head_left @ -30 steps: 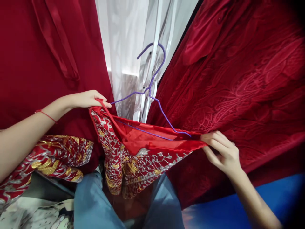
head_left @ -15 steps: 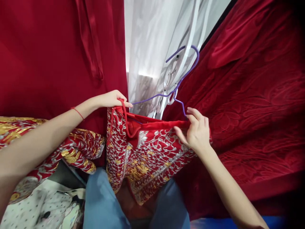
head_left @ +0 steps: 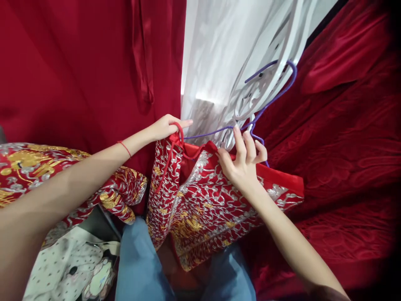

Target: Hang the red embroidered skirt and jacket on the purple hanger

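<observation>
An embroidered skirt [head_left: 203,209] is pinched by the left hand [head_left: 167,127], purple hanger [head_left: 273,100] beyond; whether the right hand [head_left: 243,165] grips cannot be told.

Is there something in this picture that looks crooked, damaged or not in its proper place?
Mainly the purple hanger: it looks slanted, not level. The red top edge of the embroidered garment also looks uneven, bunched at the left hand and lower at its right end. I see no spill or tear.
</observation>
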{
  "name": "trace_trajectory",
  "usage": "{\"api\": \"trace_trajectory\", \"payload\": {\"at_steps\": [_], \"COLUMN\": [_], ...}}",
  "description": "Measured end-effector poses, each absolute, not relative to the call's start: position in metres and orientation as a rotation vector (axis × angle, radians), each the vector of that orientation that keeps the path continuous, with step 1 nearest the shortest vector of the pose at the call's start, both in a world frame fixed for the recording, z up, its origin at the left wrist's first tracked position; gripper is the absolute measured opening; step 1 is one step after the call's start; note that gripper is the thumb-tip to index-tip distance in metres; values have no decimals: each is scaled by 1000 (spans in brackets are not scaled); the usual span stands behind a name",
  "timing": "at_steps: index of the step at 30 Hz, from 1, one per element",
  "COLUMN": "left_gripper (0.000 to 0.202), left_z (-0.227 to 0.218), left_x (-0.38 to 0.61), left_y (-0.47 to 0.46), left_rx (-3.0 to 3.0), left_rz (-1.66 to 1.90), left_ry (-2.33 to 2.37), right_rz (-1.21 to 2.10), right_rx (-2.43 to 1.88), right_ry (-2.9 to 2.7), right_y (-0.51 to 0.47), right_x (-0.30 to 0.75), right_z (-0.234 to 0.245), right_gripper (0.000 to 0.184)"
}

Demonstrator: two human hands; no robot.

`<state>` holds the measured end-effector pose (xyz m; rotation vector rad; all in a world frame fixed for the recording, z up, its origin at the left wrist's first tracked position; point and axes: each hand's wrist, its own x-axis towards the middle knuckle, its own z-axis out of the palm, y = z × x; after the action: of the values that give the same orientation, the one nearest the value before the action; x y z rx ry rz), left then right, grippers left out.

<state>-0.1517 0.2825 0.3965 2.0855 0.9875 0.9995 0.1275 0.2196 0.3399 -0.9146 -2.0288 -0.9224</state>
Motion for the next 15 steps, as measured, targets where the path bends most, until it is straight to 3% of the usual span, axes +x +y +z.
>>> {"api": "trace_trajectory", "payload": {"at_steps": [5, 15], "left_gripper": [42, 31], "left_z": [395, 401], "left_x": [-157, -164], "left_y": [296, 300], "left_rx": [2004, 1909], "left_rz": [940, 629], "left_ry": [979, 1026], "right_rz": [-1012, -935], "right_rx": [-804, -845], "right_ry": [-2089, -2383], "right_y": [230, 220], "right_x": [116, 96], "right_z": [350, 384], "right_gripper": [17, 33]}}
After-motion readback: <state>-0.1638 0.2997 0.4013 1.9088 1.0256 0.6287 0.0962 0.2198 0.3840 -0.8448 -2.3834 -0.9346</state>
